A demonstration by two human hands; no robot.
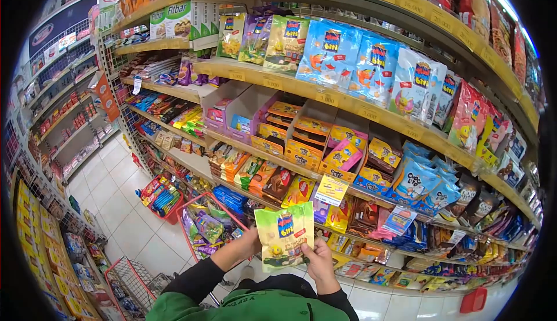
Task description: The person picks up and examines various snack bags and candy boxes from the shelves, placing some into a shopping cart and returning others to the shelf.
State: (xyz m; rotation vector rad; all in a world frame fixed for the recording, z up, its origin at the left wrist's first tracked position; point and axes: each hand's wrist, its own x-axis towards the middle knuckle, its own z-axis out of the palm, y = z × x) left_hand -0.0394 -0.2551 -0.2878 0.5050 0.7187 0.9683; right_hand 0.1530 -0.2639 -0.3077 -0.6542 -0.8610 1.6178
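A green and cream snack bag (pixel 286 237) with a blue logo is held upright in front of me, its printed front facing me. My right hand (pixel 319 264) grips its lower right edge, thumb across the front. At the left edge is my left hand (pixel 249 243), its fingers going behind the bag and largely hidden. Just left of my hands, a red-rimmed wire basket (pixel 191 237) holds several purple and green snack bags (pixel 210 227). A similar green and cream bag (pixel 286 42) stands on the upper shelf among purple and blue ones.
Shelves of packaged sweets curve around ahead, with a yellow price rail (pixel 348 99). Chocolate boxes (pixel 304 155) fill dividers below. On the tiled floor (pixel 119 205) stand a red basket of packets (pixel 164 200) and a wire cart (pixel 129 283). A red container (pixel 474 301) lies at lower right.
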